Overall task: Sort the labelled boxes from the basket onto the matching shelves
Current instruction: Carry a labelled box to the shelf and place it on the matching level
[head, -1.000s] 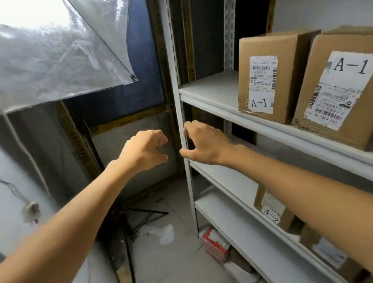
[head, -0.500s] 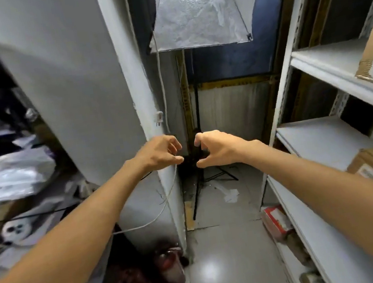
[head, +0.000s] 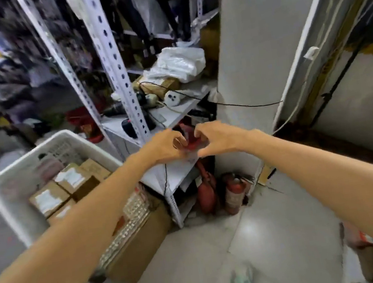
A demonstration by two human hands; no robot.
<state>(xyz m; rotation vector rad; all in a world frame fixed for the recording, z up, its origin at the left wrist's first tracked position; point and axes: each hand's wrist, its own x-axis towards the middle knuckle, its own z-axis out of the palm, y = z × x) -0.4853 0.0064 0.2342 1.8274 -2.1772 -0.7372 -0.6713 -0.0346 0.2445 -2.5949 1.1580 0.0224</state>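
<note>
A white plastic basket [head: 4, 192] stands low at the left and holds several brown cardboard boxes [head: 49, 200] with white labels facing up. My left hand [head: 164, 147] and my right hand [head: 219, 139] are stretched out side by side in mid-air to the right of the basket, fingers curled loosely, holding nothing. They hover in front of a cluttered white metal rack [head: 114, 55]. The labelled shelves with the A-1 boxes are out of view.
A large cardboard box [head: 137, 240] sits on the floor under the basket's right side. Red fire extinguishers [head: 234, 192] stand at the foot of a white pillar [head: 256, 34]. The rack shelf carries bags, cables and a power strip [head: 173, 97]. Grey tiled floor lies below.
The view has swung left, from the A-1 shelves past the pillar to the basket and the cluttered rack. Both hands stayed out in front, empty and close together.
</note>
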